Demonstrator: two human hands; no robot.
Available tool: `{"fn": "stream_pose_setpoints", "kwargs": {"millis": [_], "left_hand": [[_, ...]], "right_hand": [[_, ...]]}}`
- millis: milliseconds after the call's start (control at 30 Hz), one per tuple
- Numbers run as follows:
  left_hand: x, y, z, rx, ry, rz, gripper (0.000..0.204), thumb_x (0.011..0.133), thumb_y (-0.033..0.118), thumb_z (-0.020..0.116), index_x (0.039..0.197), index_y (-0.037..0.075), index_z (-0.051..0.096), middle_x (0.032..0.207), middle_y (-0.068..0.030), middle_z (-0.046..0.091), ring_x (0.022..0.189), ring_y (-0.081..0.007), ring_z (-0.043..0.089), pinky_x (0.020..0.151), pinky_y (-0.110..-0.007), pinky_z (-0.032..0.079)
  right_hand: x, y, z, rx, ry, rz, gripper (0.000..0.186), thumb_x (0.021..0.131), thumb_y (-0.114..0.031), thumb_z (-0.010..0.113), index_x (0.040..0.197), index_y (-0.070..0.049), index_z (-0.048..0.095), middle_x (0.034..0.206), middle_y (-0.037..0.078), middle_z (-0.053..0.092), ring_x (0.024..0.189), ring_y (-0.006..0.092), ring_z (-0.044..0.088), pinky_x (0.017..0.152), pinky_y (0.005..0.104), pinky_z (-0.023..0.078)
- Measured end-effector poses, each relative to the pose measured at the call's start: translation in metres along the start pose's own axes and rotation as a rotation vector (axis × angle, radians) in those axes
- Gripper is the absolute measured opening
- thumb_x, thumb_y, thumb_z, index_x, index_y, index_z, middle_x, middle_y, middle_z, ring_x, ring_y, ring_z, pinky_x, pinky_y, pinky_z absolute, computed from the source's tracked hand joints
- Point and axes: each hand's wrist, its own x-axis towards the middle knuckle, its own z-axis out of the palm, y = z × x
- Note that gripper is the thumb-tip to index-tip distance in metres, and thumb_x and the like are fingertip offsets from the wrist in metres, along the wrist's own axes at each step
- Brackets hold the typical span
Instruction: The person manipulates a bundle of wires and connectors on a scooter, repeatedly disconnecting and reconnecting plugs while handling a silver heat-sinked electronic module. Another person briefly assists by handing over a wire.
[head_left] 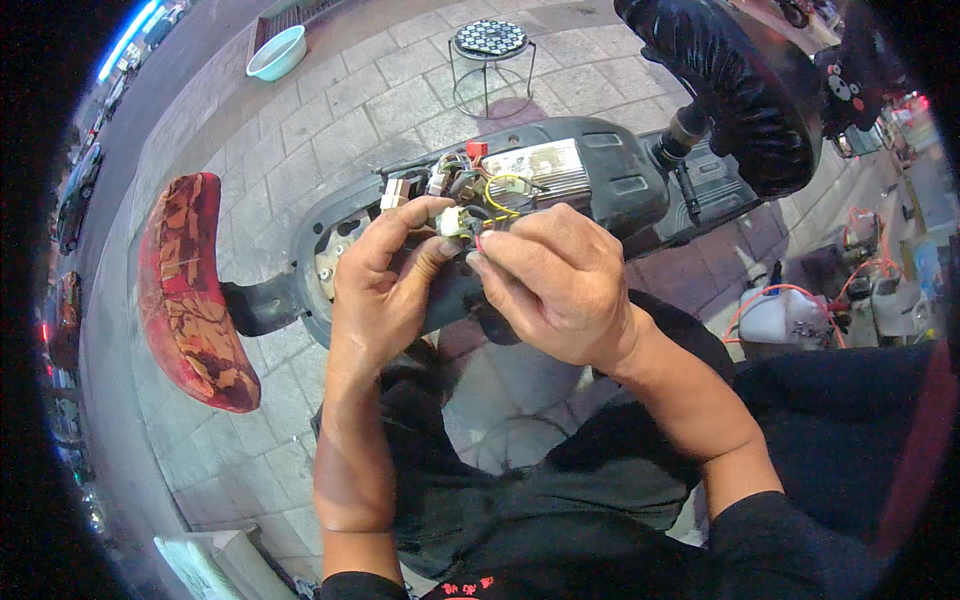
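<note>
Between the thumb and index finger of my left hand (385, 280) is a white plastic wire connector (453, 222). My right hand (565, 285) is closed in a pinch just right of it, at a thin red wire (478, 241) by the connector's end; the fingertips partly hide it. A yellow wire (491, 192) loops up behind the connector. Both hands are over the opened body of an electric scooter (625, 180). In its bay lie a silver finned controller box (560, 165), a bundle of wires (440, 180), a red plug (477, 149) and another white connector (396, 193).
A worn red and tan scooter seat (185, 290) stands at the left. The black padded seat (735, 90) is at the upper right. Beyond are a round stool (490, 40) and a pale green basin (277, 54). White containers with orange hose (785, 315) stand right.
</note>
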Motion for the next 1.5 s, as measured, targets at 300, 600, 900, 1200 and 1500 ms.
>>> {"fn": "stream_pose_setpoints", "kwargs": {"millis": [300, 600, 900, 1200, 1500], "left_hand": [[-0.001, 0.002, 0.002, 0.066, 0.046, 0.027, 0.037, 0.101, 0.005, 0.08, 0.137, 0.003, 0.075, 0.116, -0.0071, 0.076, 0.102, -0.0157, 0.07, 0.094, -0.03, 0.056], [0.001, -0.001, 0.003, 0.041, 0.053, 0.08, 0.036, 0.1, 0.004, 0.08, 0.136, 0.004, 0.074, 0.112, -0.007, 0.074, 0.1, -0.0158, 0.069, 0.092, -0.03, 0.056], [-0.001, 0.007, 0.004, 0.082, 0.065, 0.118, 0.036, 0.095, -0.004, 0.079, 0.13, 0.002, 0.074, 0.111, -0.0092, 0.074, 0.101, -0.0201, 0.071, 0.09, -0.033, 0.056], [-0.005, -0.001, 0.007, 0.247, 0.105, 0.274, 0.043, 0.091, -0.011, 0.078, 0.131, 0.003, 0.071, 0.124, -0.0105, 0.073, 0.116, -0.0222, 0.07, 0.104, -0.035, 0.054], [-0.005, 0.002, 0.006, 0.342, 0.125, 0.353, 0.05, 0.09, -0.009, 0.078, 0.138, 0.004, 0.073, 0.13, -0.0149, 0.073, 0.123, -0.0313, 0.069, 0.109, -0.04, 0.054]], "right_hand": [[-0.002, 0.007, -0.002, -0.079, -0.075, -0.163, 0.031, 0.081, 0.0, 0.09, 0.108, -0.004, 0.077, 0.092, 0.005, 0.066, 0.073, 0.0233, 0.065, 0.065, 0.0372, 0.052], [0.0, 0.002, 0.006, -0.034, -0.021, 0.07, 0.026, 0.085, -0.014, 0.088, 0.105, -0.004, 0.076, 0.094, 0.011, 0.07, 0.082, 0.0322, 0.069, 0.071, 0.0449, 0.055], [0.001, -0.012, 0.008, 0.203, 0.018, 0.473, 0.022, 0.087, -0.005, 0.085, 0.106, -0.002, 0.074, 0.096, 0.015, 0.07, 0.082, 0.0366, 0.07, 0.077, 0.048, 0.057], [0.0, 0.003, 0.003, -0.05, -0.026, 0.019, 0.032, 0.076, 0.005, 0.085, 0.103, -0.003, 0.071, 0.097, 0.011, 0.065, 0.08, 0.0303, 0.064, 0.074, 0.0408, 0.054], [-0.005, 0.011, 0.0, -0.177, -0.03, -0.203, 0.038, 0.071, 0.007, 0.087, 0.104, -0.005, 0.073, 0.098, 0.007, 0.064, 0.079, 0.0279, 0.062, 0.071, 0.0406, 0.051]]}}
